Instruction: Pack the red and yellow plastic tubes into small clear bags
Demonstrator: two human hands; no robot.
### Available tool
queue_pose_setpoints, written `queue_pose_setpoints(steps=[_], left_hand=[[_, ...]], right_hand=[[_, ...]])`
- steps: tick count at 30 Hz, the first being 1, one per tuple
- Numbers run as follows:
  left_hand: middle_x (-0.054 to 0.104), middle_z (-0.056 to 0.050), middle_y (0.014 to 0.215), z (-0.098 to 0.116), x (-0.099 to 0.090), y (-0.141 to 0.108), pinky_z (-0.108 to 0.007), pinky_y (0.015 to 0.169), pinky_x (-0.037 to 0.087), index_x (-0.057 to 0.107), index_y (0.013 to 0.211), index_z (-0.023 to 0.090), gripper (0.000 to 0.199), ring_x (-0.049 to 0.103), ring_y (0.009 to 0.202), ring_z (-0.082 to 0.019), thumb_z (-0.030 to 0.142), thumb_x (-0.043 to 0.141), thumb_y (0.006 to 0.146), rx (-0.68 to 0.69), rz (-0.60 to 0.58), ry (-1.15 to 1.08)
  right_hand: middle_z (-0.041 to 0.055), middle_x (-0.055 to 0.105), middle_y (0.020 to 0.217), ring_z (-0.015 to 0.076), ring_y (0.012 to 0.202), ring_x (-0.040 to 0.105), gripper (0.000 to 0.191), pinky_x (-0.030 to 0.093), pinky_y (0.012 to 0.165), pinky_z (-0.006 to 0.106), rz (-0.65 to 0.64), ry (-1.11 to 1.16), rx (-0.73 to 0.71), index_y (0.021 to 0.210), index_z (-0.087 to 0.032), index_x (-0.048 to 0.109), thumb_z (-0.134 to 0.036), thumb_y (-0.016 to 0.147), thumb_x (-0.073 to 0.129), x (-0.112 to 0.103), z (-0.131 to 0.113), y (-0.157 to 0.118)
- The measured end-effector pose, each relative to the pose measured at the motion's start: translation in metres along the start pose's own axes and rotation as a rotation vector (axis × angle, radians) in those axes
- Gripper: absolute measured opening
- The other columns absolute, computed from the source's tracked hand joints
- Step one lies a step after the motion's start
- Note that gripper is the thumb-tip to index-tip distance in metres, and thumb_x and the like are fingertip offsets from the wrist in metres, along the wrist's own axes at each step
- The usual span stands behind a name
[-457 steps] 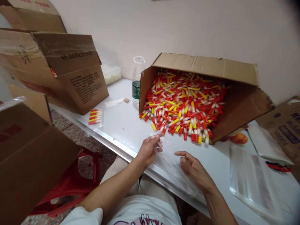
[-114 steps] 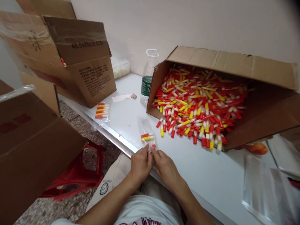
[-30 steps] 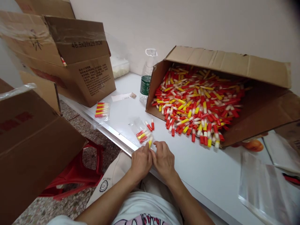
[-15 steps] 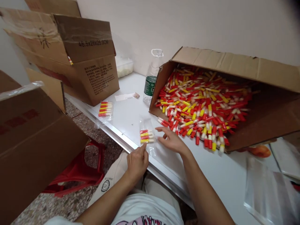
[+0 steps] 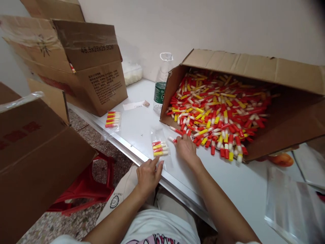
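The left hand (image 5: 148, 173), thumb and forefinger parted, sits at the edge of a clear bag (image 5: 157, 135) lying on the table (image 5: 137, 127), perhaps steadying its 4 tubes (image 5: 159, 149), while the right hand (image 5: 187, 149) curls, grip hidden, over loose tubes (image 5: 215, 113) spilling from a carton (image 5: 241, 63) likely tipped for reach

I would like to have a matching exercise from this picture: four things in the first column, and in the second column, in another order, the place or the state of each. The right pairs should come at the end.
Things:
1. Left hand
2. Right hand
3. Bottle
4. Paper slip

Places and states:
A. At the loose pieces in front of the tipped carton
B. Upright, with a green label
C. Flat on the table, beside the printed carton
D. Near the table's edge, close to the small bag

Right pairs: 1-D, 2-A, 3-B, 4-C.
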State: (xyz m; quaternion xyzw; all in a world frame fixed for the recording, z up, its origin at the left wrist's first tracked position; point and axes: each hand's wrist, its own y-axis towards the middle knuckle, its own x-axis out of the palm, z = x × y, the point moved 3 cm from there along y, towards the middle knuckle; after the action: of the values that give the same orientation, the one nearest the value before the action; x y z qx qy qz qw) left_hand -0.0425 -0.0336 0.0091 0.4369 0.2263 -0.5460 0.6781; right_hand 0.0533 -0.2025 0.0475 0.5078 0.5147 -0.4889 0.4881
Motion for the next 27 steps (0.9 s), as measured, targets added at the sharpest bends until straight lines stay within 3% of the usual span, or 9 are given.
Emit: queue_pose_setpoints(steps=[3, 6, 9, 16, 19, 23, 27], left_hand=[[0.066, -0.002, 0.069, 0.004, 0.001, 0.002, -0.023, 0.057, 0.039, 0.066, 0.106, 0.021, 0.032, 0.061, 0.062, -0.014, 0.038, 0.044, 0.091, 0.005, 0.024, -0.043], [0.068, -0.003, 0.072, 0.007, 0.002, 0.006, -0.023, 0.058, 0.040, 0.066, 0.105, 0.019, 0.030, 0.062, 0.064, -0.014, 0.033, 0.044, 0.091, 0.017, 0.053, -0.083], [0.069, -0.005, 0.076, 0.014, 0.003, 0.008, -0.023, 0.059, 0.042, 0.066, 0.103, 0.017, 0.028, 0.063, 0.066, -0.014, 0.030, 0.044, 0.091, 0.045, 0.068, -0.116], [0.069, -0.005, 0.078, 0.037, 0.013, -0.009, -0.025, 0.064, 0.048, 0.063, 0.102, 0.017, 0.026, 0.064, 0.070, -0.015, 0.024, 0.041, 0.090, 0.170, -0.037, -0.161], [0.068, -0.007, 0.080, 0.038, 0.018, -0.013, -0.028, 0.065, 0.050, 0.061, 0.108, 0.015, 0.029, 0.064, 0.072, -0.017, 0.020, 0.041, 0.087, 0.189, -0.071, -0.127], [0.067, -0.008, 0.081, 0.035, 0.020, -0.013, -0.030, 0.065, 0.051, 0.057, 0.115, 0.012, 0.034, 0.063, 0.073, -0.019, 0.019, 0.042, 0.085, 0.191, -0.089, -0.086], [0.066, -0.008, 0.081, 0.033, 0.022, -0.014, -0.030, 0.066, 0.050, 0.054, 0.119, 0.012, 0.036, 0.063, 0.074, -0.019, 0.017, 0.038, 0.087, 0.211, -0.128, -0.043]], right_hand=[[0.0087, 0.064, 0.093, 0.0202, 0.086, 0.061, 0.028, 0.043, 0.072, 0.030, -0.070, 0.303, -0.139, 0.105, -0.017, 0.057, -0.033, 0.094, 0.036, -0.011, 0.005, -0.048], [0.0015, 0.065, 0.093, 0.0149, 0.086, 0.061, 0.027, 0.044, 0.076, 0.026, -0.142, 0.611, -0.295, 0.102, -0.024, 0.060, -0.037, 0.094, 0.038, -0.017, 0.011, -0.099], [0.0020, 0.065, 0.091, 0.0146, 0.084, 0.061, 0.027, 0.045, 0.075, 0.025, -0.123, 0.613, -0.270, 0.100, -0.024, 0.062, -0.035, 0.094, 0.039, -0.009, 0.013, -0.128], [0.0094, 0.067, 0.089, 0.0198, 0.074, 0.064, 0.034, 0.046, 0.062, 0.028, 0.257, 0.281, 0.024, 0.113, -0.016, 0.056, -0.035, 0.094, 0.036, 0.027, -0.010, -0.124], [0.0093, 0.067, 0.095, 0.0185, 0.076, 0.065, 0.037, 0.049, 0.065, 0.028, 0.206, 0.415, 0.002, 0.124, -0.016, 0.051, -0.031, 0.092, 0.039, 0.035, -0.010, -0.121], [0.0050, 0.065, 0.095, 0.0141, 0.077, 0.062, 0.038, 0.051, 0.073, 0.027, 0.078, 0.726, -0.111, 0.126, -0.019, 0.050, -0.027, 0.089, 0.044, 0.030, -0.004, -0.119], [0.0064, 0.063, 0.089, 0.0177, 0.084, 0.059, 0.025, 0.048, 0.076, 0.029, 0.199, 0.572, -0.185, 0.108, -0.016, 0.059, -0.024, 0.090, 0.044, 0.026, -0.010, -0.113]])
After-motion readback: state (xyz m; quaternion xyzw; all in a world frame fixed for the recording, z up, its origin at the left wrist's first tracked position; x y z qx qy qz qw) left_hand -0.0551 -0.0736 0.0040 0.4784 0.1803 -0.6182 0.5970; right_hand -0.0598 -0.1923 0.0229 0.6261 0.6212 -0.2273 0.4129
